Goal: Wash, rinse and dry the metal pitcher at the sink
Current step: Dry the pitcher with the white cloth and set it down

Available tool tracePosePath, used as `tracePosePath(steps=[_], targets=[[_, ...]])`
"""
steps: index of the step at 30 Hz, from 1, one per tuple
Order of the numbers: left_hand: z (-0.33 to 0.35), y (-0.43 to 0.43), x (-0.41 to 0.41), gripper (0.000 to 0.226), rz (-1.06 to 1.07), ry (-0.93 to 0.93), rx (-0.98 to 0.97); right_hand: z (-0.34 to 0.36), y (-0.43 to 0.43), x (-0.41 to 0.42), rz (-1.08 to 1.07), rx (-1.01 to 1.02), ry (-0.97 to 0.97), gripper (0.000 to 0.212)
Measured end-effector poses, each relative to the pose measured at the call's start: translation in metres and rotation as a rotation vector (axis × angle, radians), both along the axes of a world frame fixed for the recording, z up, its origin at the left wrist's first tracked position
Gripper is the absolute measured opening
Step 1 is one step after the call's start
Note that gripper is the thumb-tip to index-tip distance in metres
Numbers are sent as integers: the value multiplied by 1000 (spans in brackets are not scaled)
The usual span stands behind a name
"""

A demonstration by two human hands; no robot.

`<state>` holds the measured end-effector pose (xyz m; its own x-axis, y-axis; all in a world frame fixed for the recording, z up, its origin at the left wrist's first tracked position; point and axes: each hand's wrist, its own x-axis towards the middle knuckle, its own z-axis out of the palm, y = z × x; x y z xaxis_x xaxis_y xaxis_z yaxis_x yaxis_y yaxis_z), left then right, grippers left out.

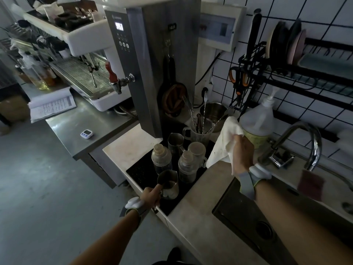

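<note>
A small metal pitcher [169, 183] stands upright on the black mat [139, 174] left of the sink. My left hand [152, 194] grips it at its handle side, thumb up against the rim. My right hand [242, 155] is raised above the counter beside the faucet [298, 142] and clutches a white cloth [225, 142] that hangs down to the left. The dark sink basin [246, 215] lies below my right forearm, with its drain at the lower right.
On the mat behind the pitcher stand a second metal pitcher [175, 142], two glass bottles [161, 158] and a cup of bar spoons [198, 131]. A soap pump jug [257, 121], a water boiler [152, 64], an espresso machine [80, 60] and a dish rack [305, 73] surround the counter.
</note>
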<state>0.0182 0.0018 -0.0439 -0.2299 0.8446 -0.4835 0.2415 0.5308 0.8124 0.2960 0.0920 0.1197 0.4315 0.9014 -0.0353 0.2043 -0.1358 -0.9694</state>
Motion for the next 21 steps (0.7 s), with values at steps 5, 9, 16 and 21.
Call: tracePosePath(steps=[5,9,16,21], targets=[[-7,-6,4,66,4,33,-12,1,-3,-2,10,-33,-48,32],[-14,-10,10,65,36,-24,-18,0,-5,0,10,-37,-115,33],[-10,-11,10,55,-28,-6,-69,-3,-9,3,-11,-7,-69,32],[2,-10,11,39,-58,125,-51,-6,-10,4,-3,-4,-32,25]])
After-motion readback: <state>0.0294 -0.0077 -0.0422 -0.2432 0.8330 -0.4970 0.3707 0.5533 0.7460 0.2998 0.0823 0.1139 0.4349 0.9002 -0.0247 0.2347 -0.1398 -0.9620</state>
